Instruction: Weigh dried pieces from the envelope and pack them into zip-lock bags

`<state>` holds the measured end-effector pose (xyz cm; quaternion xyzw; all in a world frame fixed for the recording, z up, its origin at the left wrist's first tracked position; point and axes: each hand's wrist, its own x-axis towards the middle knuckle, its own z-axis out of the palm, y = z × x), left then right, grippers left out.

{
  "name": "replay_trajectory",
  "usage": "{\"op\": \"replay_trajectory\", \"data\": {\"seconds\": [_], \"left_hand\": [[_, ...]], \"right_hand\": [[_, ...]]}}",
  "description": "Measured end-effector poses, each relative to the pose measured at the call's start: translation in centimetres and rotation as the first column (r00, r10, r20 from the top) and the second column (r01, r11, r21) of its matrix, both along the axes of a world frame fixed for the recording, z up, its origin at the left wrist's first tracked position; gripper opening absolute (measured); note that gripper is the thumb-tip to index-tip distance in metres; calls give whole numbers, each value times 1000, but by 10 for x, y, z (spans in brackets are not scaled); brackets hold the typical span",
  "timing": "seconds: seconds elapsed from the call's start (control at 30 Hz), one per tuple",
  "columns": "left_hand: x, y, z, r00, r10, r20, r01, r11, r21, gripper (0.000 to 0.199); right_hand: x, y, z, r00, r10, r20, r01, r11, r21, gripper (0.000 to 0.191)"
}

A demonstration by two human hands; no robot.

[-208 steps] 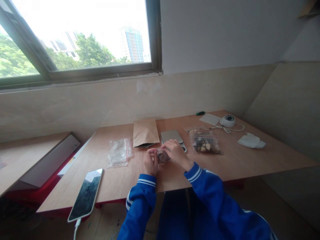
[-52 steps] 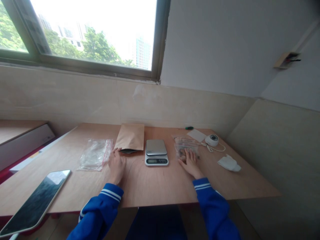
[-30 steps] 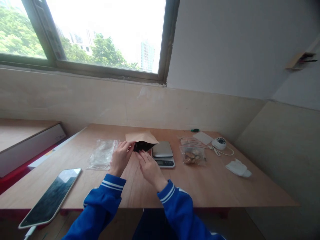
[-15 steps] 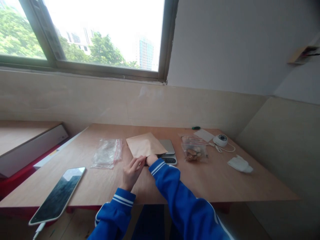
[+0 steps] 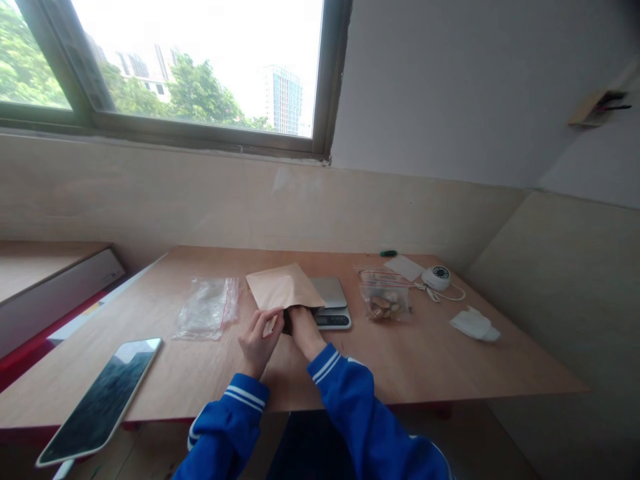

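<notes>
the paper bag (image 5: pixel 283 285) was pinched at its rim by the fingers of the left hand (image 5: pixel 258 341); the right hand (image 5: pixel 305 328) was sunk in its mouth — whether its fingers were closed could not be told. filled plastic bags (image 5: pixel 384 305), right of the fingers, seemed done; flat plastic bags (image 5: pixel 204 311), to their left, seemed unused.

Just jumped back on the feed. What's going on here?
The person's right hand is reaching into the mouth of a brown paper pouch, its fingers hidden inside. The left hand pinches the pouch's edge by the opening. The pouch partly hides a scale from view. Clear plastic bags lie to the left; a zip bag of brownish pieces sits right.
</notes>
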<state>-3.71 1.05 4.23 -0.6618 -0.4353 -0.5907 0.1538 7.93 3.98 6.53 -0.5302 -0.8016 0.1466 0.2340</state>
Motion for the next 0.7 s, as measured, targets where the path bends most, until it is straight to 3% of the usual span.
{"op": "replay_trajectory", "data": {"seconds": [0.1, 0.23, 0.33, 0.47, 0.57, 0.7], "left_hand": [[-1, 5, 6, 1000, 11, 21, -10, 1000, -8, 13], [-3, 11, 14, 995, 30, 96, -23, 997, -72, 12], [-2, 15, 23, 990, 9, 143, 9, 992, -126, 13], [4, 20, 38, 983, 29, 180, 7, 981, -193, 15], [7, 24, 46, 981, 74, 177, -29, 969, -246, 16], [5, 31, 52, 976, 110, 187, -57, 962, -269, 17]], "right_hand": [[12, -6, 8, 1000, 13, 24, -14, 999, 36, 35], [23, -12, 15, 1000, 14, -15, -10, 978, 210, 35], [31, -11, 19, 994, 48, -101, -16, 957, 290, 33], [39, -8, 28, 961, 64, -270, 21, 953, 302, 33], [45, -7, 38, 881, 125, -457, 21, 953, 302, 28], [54, -4, 46, 696, 142, -704, 25, 975, 222, 17]]}}
